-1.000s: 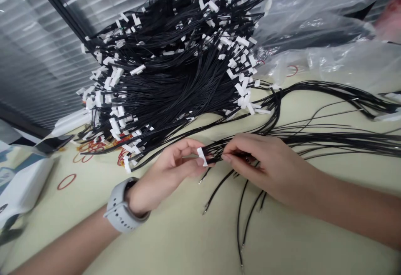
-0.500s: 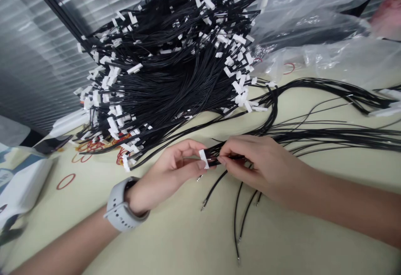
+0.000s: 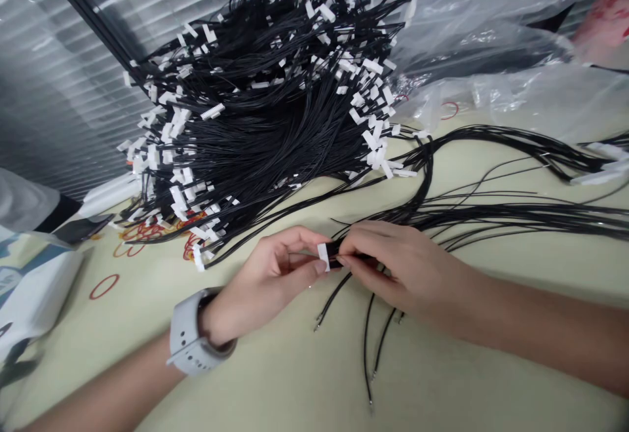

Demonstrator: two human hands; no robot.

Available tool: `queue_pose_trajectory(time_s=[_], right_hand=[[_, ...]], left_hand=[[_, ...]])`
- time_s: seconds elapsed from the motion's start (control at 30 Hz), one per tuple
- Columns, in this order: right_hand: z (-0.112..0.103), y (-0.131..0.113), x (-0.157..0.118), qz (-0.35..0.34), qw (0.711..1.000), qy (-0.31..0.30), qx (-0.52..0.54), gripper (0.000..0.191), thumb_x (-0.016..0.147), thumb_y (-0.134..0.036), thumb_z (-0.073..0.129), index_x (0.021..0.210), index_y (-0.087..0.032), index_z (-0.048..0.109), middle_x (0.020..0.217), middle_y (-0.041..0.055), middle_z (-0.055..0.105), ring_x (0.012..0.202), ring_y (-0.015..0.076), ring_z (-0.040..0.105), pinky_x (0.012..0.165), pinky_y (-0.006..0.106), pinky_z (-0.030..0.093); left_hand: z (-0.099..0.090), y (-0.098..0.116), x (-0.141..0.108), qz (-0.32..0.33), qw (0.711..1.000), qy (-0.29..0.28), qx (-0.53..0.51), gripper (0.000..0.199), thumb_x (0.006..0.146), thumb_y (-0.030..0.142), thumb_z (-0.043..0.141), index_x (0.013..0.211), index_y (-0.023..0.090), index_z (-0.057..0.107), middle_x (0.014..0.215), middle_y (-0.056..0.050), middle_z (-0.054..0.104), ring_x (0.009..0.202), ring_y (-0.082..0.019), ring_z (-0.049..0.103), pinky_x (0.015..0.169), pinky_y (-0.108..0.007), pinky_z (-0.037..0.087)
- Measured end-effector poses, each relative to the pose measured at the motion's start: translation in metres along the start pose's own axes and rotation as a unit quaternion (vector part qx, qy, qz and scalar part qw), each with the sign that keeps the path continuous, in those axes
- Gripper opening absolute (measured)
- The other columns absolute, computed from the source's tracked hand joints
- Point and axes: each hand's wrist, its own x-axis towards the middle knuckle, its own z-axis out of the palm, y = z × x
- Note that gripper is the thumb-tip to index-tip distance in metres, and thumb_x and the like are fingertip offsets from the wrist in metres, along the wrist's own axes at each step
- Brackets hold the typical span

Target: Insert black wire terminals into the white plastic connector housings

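Note:
Between thumb and fingers, my left hand (image 3: 278,271) grips a small white connector housing (image 3: 323,256). Black wires run into the housing from its right side. Close beside it, my right hand (image 3: 398,258) pinches a black wire (image 3: 339,260) near the connector; the very tip is hidden by my fingers. Several loose black wires with metal crimp terminals (image 3: 318,320) hang below my right hand over the table. More black wires (image 3: 521,216) trail off to the right from under that hand. A grey watch strap (image 3: 201,333) circles my left wrist.
A tall heap of black cables (image 3: 280,117) with white connectors stands behind my hands. Clear plastic bags (image 3: 515,91) lie at the back right. Red rubber bands (image 3: 104,286) lie on the left of the pale table (image 3: 275,386), near a white box (image 3: 44,288).
My right hand's fingertips have moved slightly closer to the connector, and the wire gap there has narrowed. My left hand still holds the connector. The view has shifted a little.

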Motion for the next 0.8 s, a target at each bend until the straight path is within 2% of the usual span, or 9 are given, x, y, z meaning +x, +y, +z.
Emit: queue_pose_trajectory(time_s=[0.17, 0.3, 0.37, 0.47, 0.53, 0.6, 0.67, 0.8], right_hand=[[-0.003, 0.003, 0.002, 0.038, 0.999, -0.013, 0.014, 0.013, 0.087, -0.019, 0.046, 0.082, -0.017, 0.058, 0.080, 0.0011, 0.059, 0.071, 0.0110, 0.053, 0.059, 0.022, 0.039], [-0.010, 0.008, 0.004, 0.055, 0.998, -0.002, 0.003, 0.013, 0.084, -0.014, 0.050, 0.089, -0.018, 0.061, 0.085, 0.0003, 0.062, 0.075, 0.0111, 0.056, 0.062, 0.022, 0.042], [-0.013, 0.009, 0.005, 0.053, 0.998, 0.028, 0.010, 0.017, 0.085, -0.013, 0.048, 0.086, -0.019, 0.063, 0.081, -0.0005, 0.064, 0.072, 0.0105, 0.058, 0.062, 0.022, 0.043], [-0.016, 0.008, 0.005, 0.056, 0.992, 0.116, 0.004, 0.020, 0.088, -0.019, 0.046, 0.082, -0.019, 0.064, 0.078, 0.0004, 0.065, 0.071, 0.0117, 0.060, 0.062, 0.023, 0.044], [-0.017, 0.007, 0.003, 0.054, 0.983, 0.177, -0.011, 0.020, 0.089, -0.020, 0.045, 0.083, -0.020, 0.064, 0.081, 0.0012, 0.065, 0.073, 0.0125, 0.060, 0.062, 0.024, 0.045], [-0.017, 0.005, 0.001, 0.048, 0.978, 0.204, -0.022, 0.019, 0.089, -0.020, 0.045, 0.088, -0.021, 0.064, 0.080, 0.0015, 0.064, 0.072, 0.0120, 0.059, 0.061, 0.024, 0.044], [-0.016, 0.004, -0.001, 0.019, 0.979, 0.203, -0.027, 0.020, 0.088, -0.017, 0.045, 0.095, -0.021, 0.064, 0.078, 0.0013, 0.062, 0.068, 0.0106, 0.057, 0.059, 0.022, 0.044], [-0.010, 0.000, 0.000, -0.085, 0.987, 0.132, -0.040, 0.027, 0.089, -0.014, 0.041, 0.108, -0.020, 0.060, 0.072, 0.0011, 0.052, 0.063, 0.0106, 0.051, 0.055, 0.021, 0.044]], left_hand=[[-0.003, -0.001, 0.002, -0.002, 0.999, 0.026, -0.033, 0.013, 0.079, 0.015, 0.061, 0.091, 0.016, 0.060, 0.080, 0.001, 0.062, 0.068, -0.008, 0.056, 0.062, -0.018, 0.044], [-0.007, -0.001, 0.003, -0.025, 0.993, 0.054, -0.098, 0.014, 0.080, 0.015, 0.061, 0.094, 0.018, 0.061, 0.087, 0.001, 0.065, 0.079, -0.008, 0.061, 0.075, -0.018, 0.046], [-0.007, -0.001, 0.003, -0.035, 0.991, 0.058, -0.112, 0.014, 0.081, 0.016, 0.060, 0.095, 0.018, 0.061, 0.091, 0.001, 0.066, 0.085, -0.010, 0.062, 0.081, -0.019, 0.046], [-0.007, -0.001, 0.003, -0.044, 0.991, 0.057, -0.116, 0.014, 0.081, 0.017, 0.061, 0.095, 0.019, 0.061, 0.094, 0.001, 0.067, 0.088, -0.011, 0.064, 0.083, -0.020, 0.047], [-0.007, -0.001, 0.005, -0.048, 0.990, 0.057, -0.122, 0.014, 0.080, 0.017, 0.062, 0.094, 0.019, 0.061, 0.094, 0.001, 0.067, 0.088, -0.012, 0.064, 0.084, -0.021, 0.047], [-0.006, 0.000, 0.006, -0.051, 0.989, 0.058, -0.127, 0.014, 0.079, 0.018, 0.063, 0.094, 0.018, 0.061, 0.094, 0.001, 0.066, 0.088, -0.012, 0.064, 0.085, -0.021, 0.047], [-0.005, 0.000, 0.006, -0.049, 0.990, 0.056, -0.120, 0.015, 0.080, 0.018, 0.062, 0.095, 0.018, 0.061, 0.094, 0.001, 0.066, 0.088, -0.011, 0.063, 0.086, -0.022, 0.047], [-0.005, 0.000, 0.005, -0.031, 0.995, 0.038, -0.092, 0.016, 0.083, 0.016, 0.058, 0.099, 0.018, 0.060, 0.096, -0.002, 0.065, 0.092, -0.013, 0.060, 0.085, -0.023, 0.046]])
